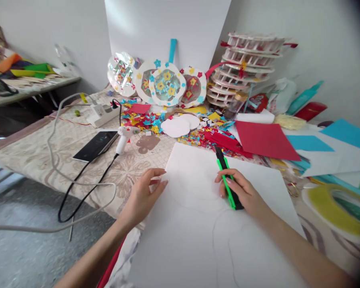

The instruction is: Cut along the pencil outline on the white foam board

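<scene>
A large white foam-like sheet with faint pencil curves on it lies in front of me, close to my body. At its left edge, my left hand has its thumb and fingers bent round and closed on the border. Over the sheet's upper right part, my right hand holds a green and black utility knife, its dark end pointing away from me. Whether a blade is out, I cannot tell.
Several flower-decorated round fans lean at the back, beside a tiered white model. Paper scraps cover the table behind the sheet. A hot glue gun and black phone are left, with trailing cables. Yellow tape lies right, below red card.
</scene>
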`<action>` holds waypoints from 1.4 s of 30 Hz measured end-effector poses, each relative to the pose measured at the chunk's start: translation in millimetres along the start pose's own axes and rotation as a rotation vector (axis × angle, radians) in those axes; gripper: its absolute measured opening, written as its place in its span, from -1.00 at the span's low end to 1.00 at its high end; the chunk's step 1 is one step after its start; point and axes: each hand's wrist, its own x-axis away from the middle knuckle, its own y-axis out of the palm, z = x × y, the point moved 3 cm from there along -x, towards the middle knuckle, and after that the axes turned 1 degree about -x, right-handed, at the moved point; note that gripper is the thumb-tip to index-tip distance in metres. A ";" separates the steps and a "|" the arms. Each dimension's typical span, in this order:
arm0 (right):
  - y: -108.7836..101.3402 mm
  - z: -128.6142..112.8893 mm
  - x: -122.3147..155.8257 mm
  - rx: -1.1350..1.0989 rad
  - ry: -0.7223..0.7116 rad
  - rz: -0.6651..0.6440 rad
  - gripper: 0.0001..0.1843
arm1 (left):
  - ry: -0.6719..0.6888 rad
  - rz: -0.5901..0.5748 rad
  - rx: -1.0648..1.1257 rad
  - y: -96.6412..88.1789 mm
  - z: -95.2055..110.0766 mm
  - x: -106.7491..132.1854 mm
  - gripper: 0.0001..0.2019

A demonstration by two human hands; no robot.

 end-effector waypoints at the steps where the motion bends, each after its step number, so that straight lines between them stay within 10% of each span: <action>1: -0.2 -3.0 -0.2 -0.029 0.004 -0.014 -0.78 | -0.018 -0.009 0.017 0.4 -0.5 0.2 -0.72; 12: -35.8 -8.0 23.4 -0.235 0.002 0.024 -0.59 | -0.191 -0.079 0.293 -12.1 2.2 4.8 -0.58; 33: -34.8 18.0 26.5 -0.066 0.041 0.098 -0.72 | -0.234 -0.155 0.263 -4.6 -0.1 -8.1 -0.33; 42: -11.8 -0.1 35.2 0.051 -0.171 0.039 -0.62 | -0.251 -0.254 0.312 5.3 -3.6 -7.8 -0.45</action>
